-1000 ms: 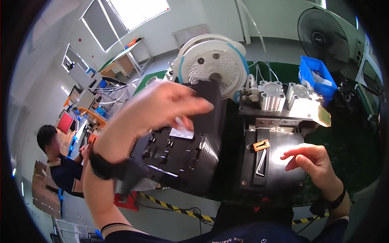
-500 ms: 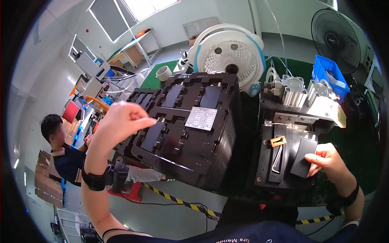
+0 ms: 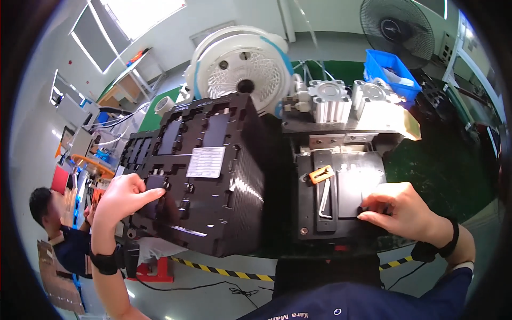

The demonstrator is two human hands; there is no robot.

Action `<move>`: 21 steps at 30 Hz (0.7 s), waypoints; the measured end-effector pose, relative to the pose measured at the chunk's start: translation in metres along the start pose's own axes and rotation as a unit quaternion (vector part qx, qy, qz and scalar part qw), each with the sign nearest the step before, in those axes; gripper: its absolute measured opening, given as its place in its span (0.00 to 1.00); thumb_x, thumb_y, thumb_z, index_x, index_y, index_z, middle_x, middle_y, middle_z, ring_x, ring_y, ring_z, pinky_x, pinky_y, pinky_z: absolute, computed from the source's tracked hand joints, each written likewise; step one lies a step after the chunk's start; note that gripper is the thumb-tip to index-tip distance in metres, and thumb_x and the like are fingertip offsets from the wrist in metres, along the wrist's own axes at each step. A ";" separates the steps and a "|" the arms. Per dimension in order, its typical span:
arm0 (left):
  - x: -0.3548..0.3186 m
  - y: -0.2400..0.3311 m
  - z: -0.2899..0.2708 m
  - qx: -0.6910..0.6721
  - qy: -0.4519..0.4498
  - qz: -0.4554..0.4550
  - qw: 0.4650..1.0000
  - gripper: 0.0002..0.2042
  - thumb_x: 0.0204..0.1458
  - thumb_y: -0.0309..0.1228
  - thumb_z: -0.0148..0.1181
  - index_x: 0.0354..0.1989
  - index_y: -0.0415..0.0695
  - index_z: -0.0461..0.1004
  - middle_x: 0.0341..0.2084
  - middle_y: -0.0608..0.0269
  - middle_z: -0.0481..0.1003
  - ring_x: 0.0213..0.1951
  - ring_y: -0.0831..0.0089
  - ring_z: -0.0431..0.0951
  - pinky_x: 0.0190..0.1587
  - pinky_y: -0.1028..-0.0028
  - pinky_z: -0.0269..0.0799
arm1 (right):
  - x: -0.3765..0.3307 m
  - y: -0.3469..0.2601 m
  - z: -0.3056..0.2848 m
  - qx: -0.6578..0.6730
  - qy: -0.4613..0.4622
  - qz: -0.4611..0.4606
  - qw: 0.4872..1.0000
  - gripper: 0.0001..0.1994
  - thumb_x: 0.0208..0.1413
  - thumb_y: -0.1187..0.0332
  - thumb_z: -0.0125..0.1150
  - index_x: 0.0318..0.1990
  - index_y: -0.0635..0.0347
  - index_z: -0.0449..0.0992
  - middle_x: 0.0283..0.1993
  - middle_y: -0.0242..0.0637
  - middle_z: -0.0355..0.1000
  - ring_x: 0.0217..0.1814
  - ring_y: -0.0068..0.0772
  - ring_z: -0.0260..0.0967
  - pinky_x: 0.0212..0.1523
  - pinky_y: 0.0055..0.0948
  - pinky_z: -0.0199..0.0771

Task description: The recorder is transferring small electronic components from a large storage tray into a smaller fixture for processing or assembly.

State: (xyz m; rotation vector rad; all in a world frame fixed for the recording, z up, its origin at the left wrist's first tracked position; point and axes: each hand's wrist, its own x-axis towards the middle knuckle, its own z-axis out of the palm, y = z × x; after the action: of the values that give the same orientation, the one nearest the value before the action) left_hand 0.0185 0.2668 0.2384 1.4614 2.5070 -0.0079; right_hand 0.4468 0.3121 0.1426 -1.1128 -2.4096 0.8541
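Note:
My left hand [image 3: 121,198] is at the stacked black tray [image 3: 176,221], fingers curled and thumb stretched over a flat dark battery cell [image 3: 155,201] in a pocket. It seems to grip the cell, but most of the fingertips are hidden. My right hand [image 3: 397,209] is closed at the lower right corner of another flat battery cell [image 3: 349,194], which lies in a black fixture [image 3: 305,205]. A small dark part shows between thumb and finger; I cannot make out what it is. Left of this cell are an orange slotted piece [image 3: 321,174] and a silver hex key [image 3: 325,200].
Metal air cylinders [image 3: 329,101] stand behind the fixture. A blue bin [image 3: 392,74] is at the back right, near a black fan [image 3: 397,32]. A white fan [image 3: 242,69] stands behind the trays, which carry a white label [image 3: 206,162]. A person [image 3: 64,234] sits at far left.
My left hand has come down onto the tray's battery cell. The other cell, tilted in my right hand before, now lies straight in the fixture. The whole view has shifted.

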 end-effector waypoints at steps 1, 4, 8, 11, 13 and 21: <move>0.005 -0.001 0.002 -0.019 -0.004 -0.002 1.000 0.24 0.36 0.46 0.69 0.15 0.35 0.67 0.11 0.65 0.66 0.18 0.80 0.68 0.21 0.77 0.63 | -0.001 0.003 0.001 -0.003 0.006 0.016 1.000 0.09 0.47 0.65 0.65 0.32 0.59 0.76 0.19 0.35 0.71 0.18 0.28 0.69 0.21 0.23 0.67; 0.014 -0.031 0.002 0.005 0.015 0.080 0.997 0.22 0.37 0.41 0.69 0.14 0.38 0.63 0.10 0.72 0.57 0.17 0.84 0.55 0.18 0.78 0.50 | 0.009 0.007 0.000 -0.072 0.103 -0.055 0.991 0.09 0.48 0.66 0.63 0.34 0.60 0.76 0.27 0.39 0.72 0.28 0.39 0.70 0.30 0.30 0.70; 0.011 -0.035 -0.020 -0.164 -0.015 0.116 0.980 0.08 0.45 0.25 0.60 0.19 0.38 0.68 0.15 0.71 0.67 0.19 0.88 0.64 0.21 0.82 0.59 | 0.025 0.027 0.017 -0.092 0.184 -0.148 0.967 0.09 0.47 0.69 0.63 0.37 0.60 0.75 0.34 0.39 0.71 0.36 0.41 0.69 0.38 0.32 0.70; 0.013 0.000 -0.031 -0.319 -0.028 0.175 0.931 0.06 0.49 0.25 0.55 0.33 0.35 0.74 0.22 0.68 0.74 0.23 0.85 0.73 0.23 0.85 0.68 | 0.034 0.030 0.028 -0.110 0.209 -0.179 0.955 0.10 0.45 0.71 0.62 0.37 0.61 0.74 0.33 0.39 0.69 0.37 0.41 0.66 0.39 0.34 0.68; 0.018 0.053 -0.032 -0.323 -0.069 0.154 0.931 0.08 0.51 0.30 0.55 0.32 0.38 0.75 0.19 0.70 0.73 0.20 0.88 0.71 0.18 0.87 0.63 | 0.040 0.032 0.029 -0.180 0.189 -0.155 0.953 0.10 0.44 0.73 0.61 0.36 0.61 0.73 0.31 0.38 0.66 0.36 0.40 0.65 0.39 0.34 0.66; 0.074 0.086 0.000 -0.124 -0.144 0.085 0.978 0.19 0.49 0.43 0.61 0.16 0.40 0.70 0.11 0.66 0.69 0.13 0.83 0.68 0.14 0.82 0.64 | 0.046 0.026 0.035 -0.207 0.190 -0.150 0.948 0.08 0.43 0.74 0.58 0.33 0.62 0.70 0.28 0.38 0.63 0.33 0.40 0.63 0.38 0.35 0.64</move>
State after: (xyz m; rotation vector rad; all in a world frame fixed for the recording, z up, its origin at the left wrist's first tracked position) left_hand 0.0571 0.3736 0.2332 1.4497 2.0651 0.1113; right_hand 0.4139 0.3474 0.1019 -0.9010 -2.3828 0.0226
